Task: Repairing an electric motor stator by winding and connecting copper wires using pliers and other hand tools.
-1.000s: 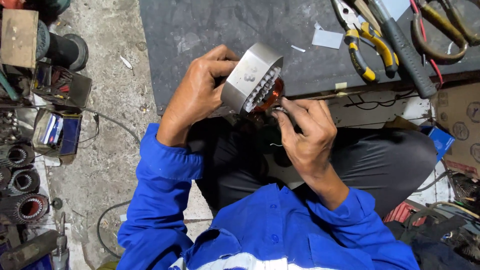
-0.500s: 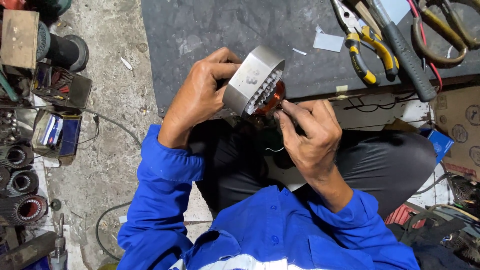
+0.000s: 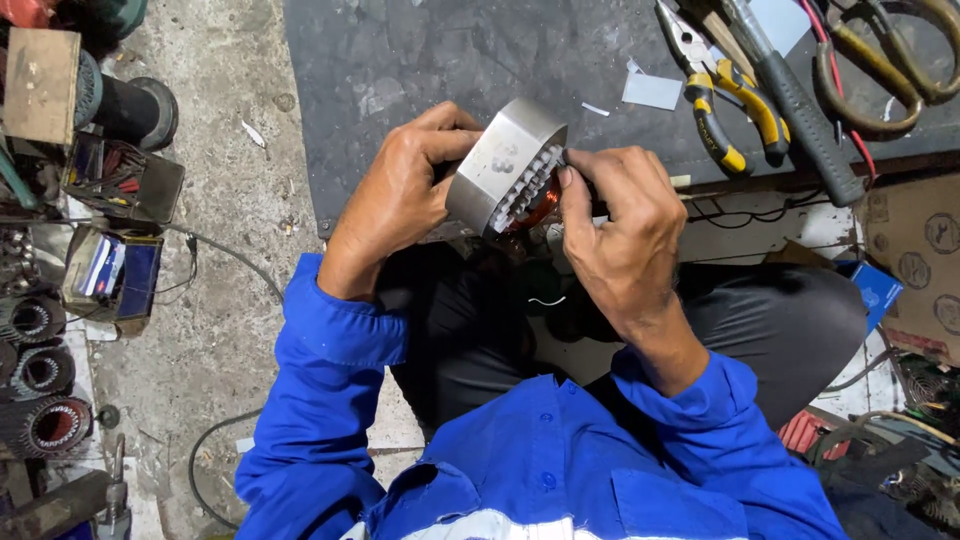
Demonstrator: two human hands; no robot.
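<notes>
Bench (image 3: 400, 70): dark, scuffed sheet surface, its near edge running just behind the hands and its left edge dropping to the concrete floor (image 3: 220, 200). The bench surface right behind the work is bare. The far right part is crowded: yellow-handled pliers (image 3: 725, 110), a dark-handled tool (image 3: 800, 105), large scissors (image 3: 885, 70), and a small white paper scrap (image 3: 652, 90). These lie well apart from the hands. On the floor to the left, wound motor cores (image 3: 40, 400) sit in a column near a small open box (image 3: 110, 275) with a loose cable.

Pose: person seated, knees in dark trousers under the work, both blue sleeves coming up from the bottom of the frame. Left hand (image 3: 400, 195) is bent at the wrist, palm toward the part. Right hand (image 3: 625, 225) is turned knuckles up, fingers curled inward.

Work piece: metal stator ring (image 3: 505, 165), held in the air just in front of the bench's near edge, tilted so its open face points right and down. White slot liners and copper winding show inside.

Grip, left: closed around the ring's outer wall, thumb on top, fingers behind. Grip, right: fingertips pinched narrow at the ring's open face, touching the slot area; whether they hold anything small cannot be made out.
</notes>
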